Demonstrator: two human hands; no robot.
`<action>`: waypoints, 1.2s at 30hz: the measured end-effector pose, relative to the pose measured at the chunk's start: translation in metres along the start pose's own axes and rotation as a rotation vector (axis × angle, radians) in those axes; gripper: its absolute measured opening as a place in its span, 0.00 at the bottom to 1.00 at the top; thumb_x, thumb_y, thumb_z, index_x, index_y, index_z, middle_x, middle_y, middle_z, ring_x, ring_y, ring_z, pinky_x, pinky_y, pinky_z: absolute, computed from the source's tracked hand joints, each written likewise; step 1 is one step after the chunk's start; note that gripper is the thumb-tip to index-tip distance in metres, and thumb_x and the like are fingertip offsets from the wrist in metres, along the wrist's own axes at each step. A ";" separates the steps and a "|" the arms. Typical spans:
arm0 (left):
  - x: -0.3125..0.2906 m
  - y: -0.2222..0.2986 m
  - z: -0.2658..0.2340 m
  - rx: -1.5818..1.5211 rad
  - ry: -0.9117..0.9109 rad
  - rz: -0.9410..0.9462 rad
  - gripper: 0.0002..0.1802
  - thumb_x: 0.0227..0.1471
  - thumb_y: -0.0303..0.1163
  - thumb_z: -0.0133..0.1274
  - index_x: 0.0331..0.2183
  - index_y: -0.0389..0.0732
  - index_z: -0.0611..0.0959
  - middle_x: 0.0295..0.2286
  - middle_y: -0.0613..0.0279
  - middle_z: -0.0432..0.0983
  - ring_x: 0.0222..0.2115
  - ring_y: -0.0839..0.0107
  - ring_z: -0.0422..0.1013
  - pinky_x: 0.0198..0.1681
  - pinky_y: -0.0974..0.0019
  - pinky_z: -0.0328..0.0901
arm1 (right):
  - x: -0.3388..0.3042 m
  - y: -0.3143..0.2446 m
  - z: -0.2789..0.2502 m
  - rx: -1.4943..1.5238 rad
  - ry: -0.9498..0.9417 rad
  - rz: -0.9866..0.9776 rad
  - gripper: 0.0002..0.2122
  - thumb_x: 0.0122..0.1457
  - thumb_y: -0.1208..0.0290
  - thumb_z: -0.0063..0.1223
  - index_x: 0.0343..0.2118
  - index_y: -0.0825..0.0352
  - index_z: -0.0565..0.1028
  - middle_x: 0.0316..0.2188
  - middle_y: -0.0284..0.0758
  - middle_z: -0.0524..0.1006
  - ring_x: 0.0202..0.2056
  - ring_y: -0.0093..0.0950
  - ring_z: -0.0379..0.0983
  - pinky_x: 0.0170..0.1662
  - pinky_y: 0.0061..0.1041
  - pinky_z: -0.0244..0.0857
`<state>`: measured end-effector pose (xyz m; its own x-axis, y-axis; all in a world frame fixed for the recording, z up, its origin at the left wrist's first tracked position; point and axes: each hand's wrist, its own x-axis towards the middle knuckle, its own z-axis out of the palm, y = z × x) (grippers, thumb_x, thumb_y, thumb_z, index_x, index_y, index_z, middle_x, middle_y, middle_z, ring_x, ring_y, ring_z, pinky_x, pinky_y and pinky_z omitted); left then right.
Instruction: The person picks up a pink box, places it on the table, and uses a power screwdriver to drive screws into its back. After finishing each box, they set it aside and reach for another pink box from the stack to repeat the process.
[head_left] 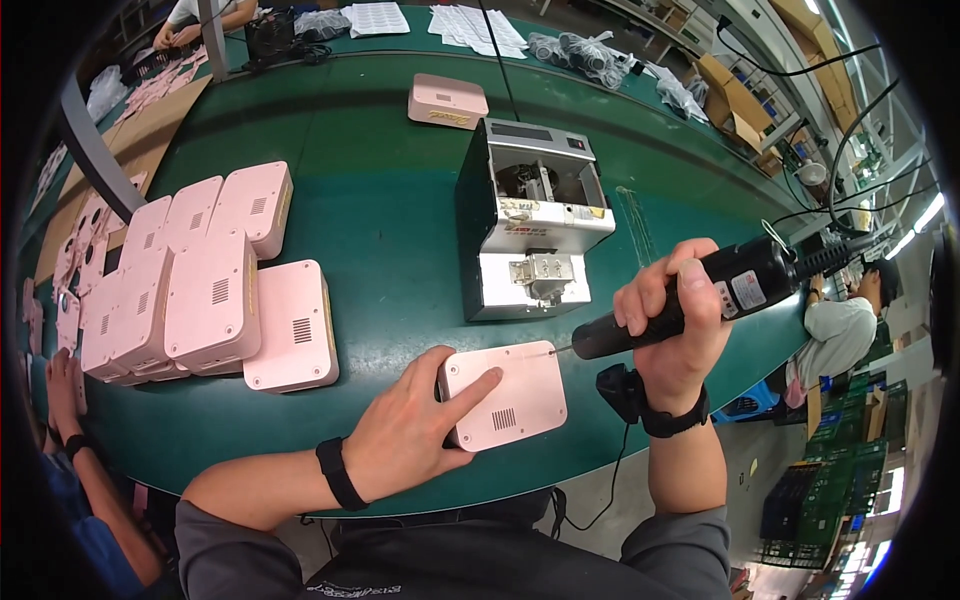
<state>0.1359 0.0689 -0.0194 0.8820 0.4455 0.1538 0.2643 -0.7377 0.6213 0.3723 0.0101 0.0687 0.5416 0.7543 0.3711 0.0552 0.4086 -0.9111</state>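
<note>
Left arm: enters from lower left, forearm lying across toward the middle, black band (340,475) at the wrist; left hand (405,420) palm down, index finger extended. Right arm: rises from lower right, forearm near upright, black wristband (678,415) worn with a small black device (620,392); right hand (680,310) raised, knuckles toward the far side.

Surroundings: green surface (390,220). Silver-and-black benchtop machine (535,235), open at the top, standing just beyond the hands. Stack of pale pink housings (210,290), vented faces showing, left of the left hand; one further housing (290,330) at its near right corner. Single pink case (447,98), far side, behind the machine. Grey post (100,160), slanting in front of loose pink parts (88,240) at far left and hiding some. Papers (475,28) and bagged bundles (580,55) along the far edge. Co-worker's hand (63,385) at the left edge, beside the stack; another person (840,330) at right, well apart. Green crates (800,500), lower right.

Hands: left, partly spread, gripping the left end of one pink housing (525,395), fingertip on its upper face, thumb along the near side; this housing lies at the near edge, between the hands, vent upward. Right, closed around a black corded electric screwdriver (735,268), tilted, its thin bit (562,351) at the far right corner hole; seating too small to tell.
</note>
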 end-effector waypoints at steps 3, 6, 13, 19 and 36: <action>-0.001 0.000 -0.001 0.015 0.006 0.011 0.50 0.32 0.37 0.72 0.59 0.54 0.68 0.51 0.40 0.59 0.43 0.45 0.69 0.44 0.55 0.71 | -0.003 0.001 -0.003 0.012 -0.022 -0.015 0.08 0.61 0.65 0.46 0.33 0.64 0.66 0.16 0.31 0.65 0.14 0.22 0.60 0.23 0.27 0.61; -0.001 0.002 -0.002 0.047 0.020 0.037 0.51 0.32 0.37 0.72 0.60 0.52 0.68 0.50 0.41 0.59 0.42 0.48 0.70 0.43 0.56 0.71 | -0.003 0.003 -0.001 -0.002 -0.036 -0.028 0.08 0.61 0.64 0.46 0.33 0.64 0.66 0.16 0.31 0.65 0.14 0.23 0.60 0.23 0.27 0.61; -0.003 0.004 -0.002 0.055 0.023 0.048 0.50 0.33 0.38 0.72 0.60 0.51 0.68 0.49 0.41 0.60 0.44 0.47 0.69 0.45 0.56 0.71 | 0.010 -0.020 0.014 0.028 -0.035 -0.098 0.08 0.62 0.66 0.46 0.34 0.65 0.66 0.17 0.32 0.66 0.15 0.24 0.62 0.24 0.28 0.62; -0.004 0.006 -0.002 0.076 0.027 0.053 0.49 0.33 0.38 0.71 0.59 0.51 0.68 0.50 0.40 0.59 0.45 0.46 0.69 0.46 0.56 0.71 | 0.041 -0.014 0.031 -0.018 0.021 -0.179 0.08 0.62 0.66 0.47 0.34 0.65 0.67 0.16 0.32 0.66 0.15 0.24 0.62 0.23 0.28 0.62; -0.003 -0.002 0.002 0.036 0.036 0.053 0.49 0.36 0.40 0.70 0.60 0.57 0.67 0.51 0.39 0.59 0.43 0.44 0.70 0.44 0.56 0.71 | -0.004 -0.004 0.040 0.038 -0.094 0.002 0.08 0.60 0.65 0.46 0.34 0.64 0.65 0.16 0.32 0.65 0.14 0.24 0.61 0.23 0.28 0.61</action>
<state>0.1338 0.0682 -0.0224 0.8807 0.4226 0.2139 0.2316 -0.7782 0.5838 0.3365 0.0263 0.0784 0.4602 0.7994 0.3863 0.0211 0.4251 -0.9049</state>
